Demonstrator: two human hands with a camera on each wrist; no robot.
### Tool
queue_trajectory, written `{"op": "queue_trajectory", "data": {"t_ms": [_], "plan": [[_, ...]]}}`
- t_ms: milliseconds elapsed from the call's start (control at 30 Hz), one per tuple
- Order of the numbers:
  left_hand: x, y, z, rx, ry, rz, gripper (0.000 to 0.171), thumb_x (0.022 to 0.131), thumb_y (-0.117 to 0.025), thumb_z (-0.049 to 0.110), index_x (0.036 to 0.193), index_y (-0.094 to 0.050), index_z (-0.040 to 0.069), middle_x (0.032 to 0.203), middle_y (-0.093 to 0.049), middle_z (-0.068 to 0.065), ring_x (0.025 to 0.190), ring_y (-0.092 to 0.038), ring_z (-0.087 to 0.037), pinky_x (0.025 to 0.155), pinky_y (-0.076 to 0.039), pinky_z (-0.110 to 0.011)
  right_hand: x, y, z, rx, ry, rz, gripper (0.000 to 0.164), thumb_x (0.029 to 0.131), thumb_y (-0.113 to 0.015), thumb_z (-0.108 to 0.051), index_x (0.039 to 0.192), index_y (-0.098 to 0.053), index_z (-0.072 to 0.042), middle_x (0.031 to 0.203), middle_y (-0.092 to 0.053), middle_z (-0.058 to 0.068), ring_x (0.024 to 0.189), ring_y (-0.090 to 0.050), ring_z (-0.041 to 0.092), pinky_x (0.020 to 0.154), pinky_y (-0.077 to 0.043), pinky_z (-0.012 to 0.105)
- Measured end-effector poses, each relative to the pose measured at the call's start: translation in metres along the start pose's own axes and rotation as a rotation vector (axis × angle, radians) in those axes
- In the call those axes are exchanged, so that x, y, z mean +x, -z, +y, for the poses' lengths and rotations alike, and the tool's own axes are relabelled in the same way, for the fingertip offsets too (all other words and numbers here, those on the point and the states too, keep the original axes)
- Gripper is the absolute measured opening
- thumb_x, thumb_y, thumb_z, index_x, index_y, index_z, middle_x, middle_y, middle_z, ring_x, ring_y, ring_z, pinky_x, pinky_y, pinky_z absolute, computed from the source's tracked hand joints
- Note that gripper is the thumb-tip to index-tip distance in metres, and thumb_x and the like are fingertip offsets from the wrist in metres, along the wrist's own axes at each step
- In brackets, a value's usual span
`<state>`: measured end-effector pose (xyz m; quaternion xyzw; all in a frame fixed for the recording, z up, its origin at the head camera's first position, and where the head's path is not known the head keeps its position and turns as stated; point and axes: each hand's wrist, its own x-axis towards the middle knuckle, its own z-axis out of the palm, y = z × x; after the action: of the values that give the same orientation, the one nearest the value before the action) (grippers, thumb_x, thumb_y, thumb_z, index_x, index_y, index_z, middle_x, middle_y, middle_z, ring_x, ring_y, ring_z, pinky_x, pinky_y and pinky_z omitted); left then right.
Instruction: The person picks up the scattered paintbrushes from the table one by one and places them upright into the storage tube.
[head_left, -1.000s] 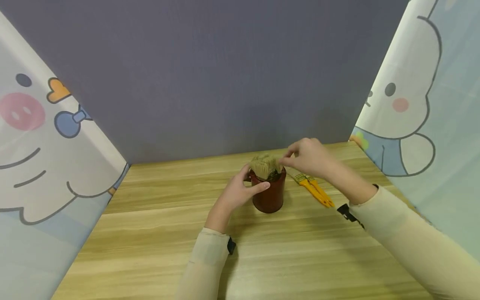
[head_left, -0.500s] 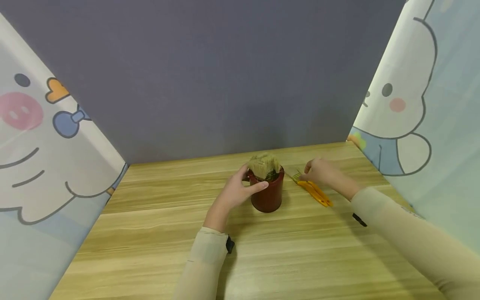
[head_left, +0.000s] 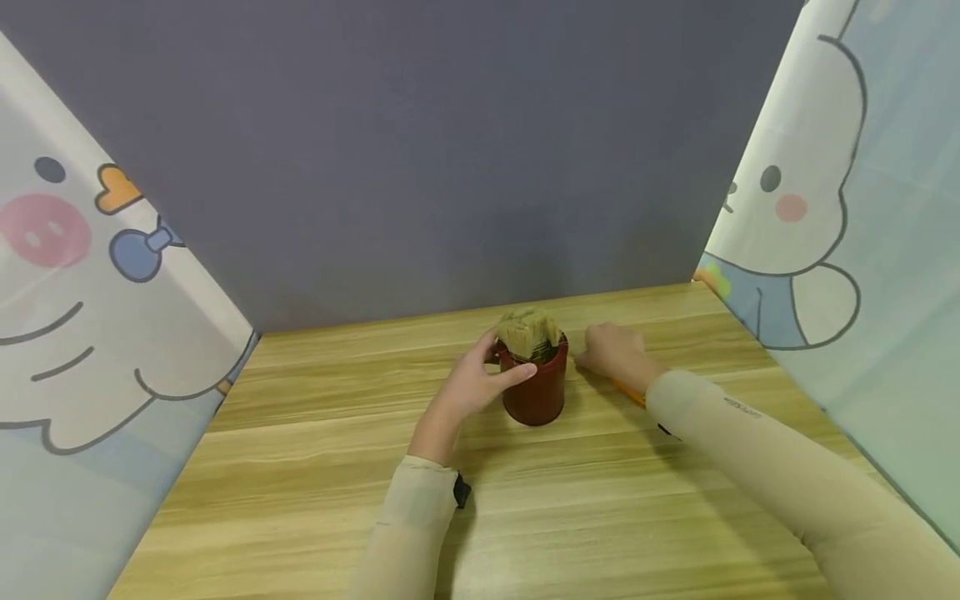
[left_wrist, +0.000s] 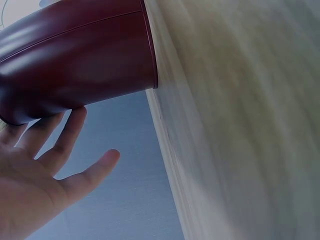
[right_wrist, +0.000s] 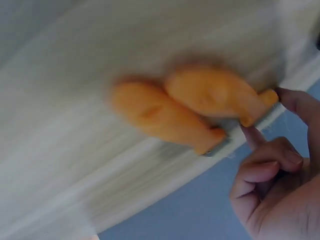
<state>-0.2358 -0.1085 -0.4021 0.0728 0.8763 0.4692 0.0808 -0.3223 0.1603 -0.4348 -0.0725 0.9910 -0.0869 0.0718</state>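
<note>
A dark red cup (head_left: 536, 396) stands upright on the table, with the pale bristle ends of paintbrushes (head_left: 525, 332) sticking up out of it. My left hand (head_left: 472, 385) holds the cup from the left, its thumb lying across the near side; the left wrist view shows fingertips against the red wall (left_wrist: 75, 55). To the right of the cup, my right hand (head_left: 615, 354) is down at two paintbrushes. In the right wrist view their orange handles (right_wrist: 150, 110) lie side by side, blurred. Thumb and a finger pinch one paintbrush (right_wrist: 210, 92) near its metal band.
The wood-grain table (head_left: 315, 500) carries all of this. A grey panel (head_left: 450, 167) rises behind its back edge. Cartoon-printed curtains hang at the left (head_left: 90, 333) and right (head_left: 892, 275). A black strap piece (head_left: 462, 490) sits at the left cuff.
My right hand has moved from the cup's rim down to the right, onto the paintbrushes on the table, and now covers most of them. My left hand and the cup stay put.
</note>
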Motion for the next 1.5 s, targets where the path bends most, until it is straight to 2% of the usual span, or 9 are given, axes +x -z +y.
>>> {"op": "queue_trajectory", "data": {"t_ms": [167, 333, 500, 600, 733, 833, 933, 1367, 1500], "plan": [[0.002, -0.007, -0.001, -0.018, 0.003, -0.019, 0.113, 0.084, -0.079, 0.073, 0.172, -0.023, 0.027, 0.162, -0.050, -0.011, 0.153, -0.046, -0.032, 0.123, -0.042, -0.058, -0.008, 0.016, -0.006, -0.038, 0.001, -0.051, 0.046, 0.092, -0.076, -0.045, 0.061, -0.054, -0.017, 0.074, -0.065, 0.006, 0.070, -0.059, 0.023, 0.060, -0.049, 0.042], [0.006, -0.006, -0.004, -0.013, -0.012, -0.017, 0.113, 0.083, -0.078, 0.075, 0.171, -0.022, 0.031, 0.162, -0.051, -0.011, 0.151, -0.049, -0.031, 0.121, -0.044, -0.059, -0.032, 0.080, -0.023, -0.048, 0.009, -0.045, 0.050, 0.094, -0.071, -0.051, 0.061, -0.051, -0.019, 0.069, -0.056, 0.003, 0.063, -0.052, 0.020, 0.058, -0.044, 0.038], [0.008, -0.001, -0.004, -0.044, -0.007, -0.011, 0.112, 0.083, -0.078, 0.075, 0.171, -0.023, 0.034, 0.163, -0.049, -0.011, 0.152, -0.047, -0.031, 0.122, -0.043, -0.059, -0.075, 0.153, -0.051, 0.075, 0.015, 0.110, 0.055, 0.095, -0.065, -0.056, 0.060, -0.044, -0.019, 0.056, -0.032, -0.005, 0.051, -0.032, 0.013, 0.049, -0.028, 0.030], [0.007, 0.003, -0.003, -0.059, 0.006, -0.010, 0.112, 0.083, -0.079, 0.073, 0.171, -0.023, 0.034, 0.164, -0.049, -0.011, 0.153, -0.046, -0.031, 0.122, -0.042, -0.059, -0.101, 0.174, -0.068, 0.222, 0.049, 0.264, 0.051, 0.098, -0.063, -0.061, 0.074, -0.062, -0.017, 0.059, -0.043, -0.004, 0.055, -0.039, 0.016, 0.048, -0.030, 0.030], [0.006, 0.005, -0.001, -0.069, 0.002, -0.012, 0.113, 0.083, -0.080, 0.072, 0.171, -0.023, 0.032, 0.162, -0.051, -0.012, 0.152, -0.047, -0.032, 0.123, -0.042, -0.060, -0.122, 0.167, -0.082, 0.364, 0.105, 0.520, 0.054, 0.099, -0.063, -0.066, 0.106, -0.074, -0.014, 0.069, -0.052, 0.002, 0.061, -0.047, 0.024, 0.049, -0.033, 0.033], [0.005, 0.004, 0.000, -0.071, -0.008, -0.020, 0.112, 0.084, -0.080, 0.072, 0.171, -0.022, 0.032, 0.163, -0.050, -0.012, 0.153, -0.047, -0.033, 0.122, -0.042, -0.061, -0.124, 0.146, -0.088, 0.374, 0.178, 0.724, 0.052, 0.100, -0.067, -0.060, 0.106, -0.074, -0.008, 0.063, -0.050, 0.005, 0.051, -0.043, 0.024, 0.046, -0.029, 0.033], [0.003, 0.003, 0.000, -0.064, -0.013, -0.030, 0.112, 0.085, -0.079, 0.072, 0.172, -0.022, 0.032, 0.165, -0.048, -0.012, 0.153, -0.046, -0.033, 0.122, -0.042, -0.061, -0.121, 0.122, -0.092, 0.322, 0.223, 0.817, 0.051, 0.100, -0.069, -0.055, 0.108, -0.075, -0.005, 0.061, -0.056, 0.005, 0.046, -0.042, 0.020, 0.043, -0.031, 0.031], [0.003, 0.003, 0.000, -0.053, -0.070, -0.014, 0.098, 0.085, -0.079, 0.071, 0.166, -0.031, 0.044, 0.158, -0.056, -0.005, 0.146, -0.053, -0.029, 0.119, -0.046, -0.060, -0.112, 0.079, -0.086, 0.124, 0.123, 0.467, 0.056, 0.096, -0.068, -0.062, 0.117, -0.077, -0.011, 0.049, -0.042, -0.004, 0.047, -0.038, 0.016, 0.043, -0.026, 0.028], [0.003, 0.003, 0.000, -0.054, -0.073, -0.026, 0.097, 0.086, -0.078, 0.071, 0.166, -0.030, 0.043, 0.158, -0.055, -0.003, 0.146, -0.052, -0.028, 0.119, -0.046, -0.060, -0.110, 0.080, -0.085, 0.165, 0.158, 0.468, 0.061, 0.097, -0.070, -0.061, 0.132, -0.070, -0.011, 0.053, -0.046, -0.001, 0.045, -0.037, 0.015, 0.043, -0.026, 0.027]]}}
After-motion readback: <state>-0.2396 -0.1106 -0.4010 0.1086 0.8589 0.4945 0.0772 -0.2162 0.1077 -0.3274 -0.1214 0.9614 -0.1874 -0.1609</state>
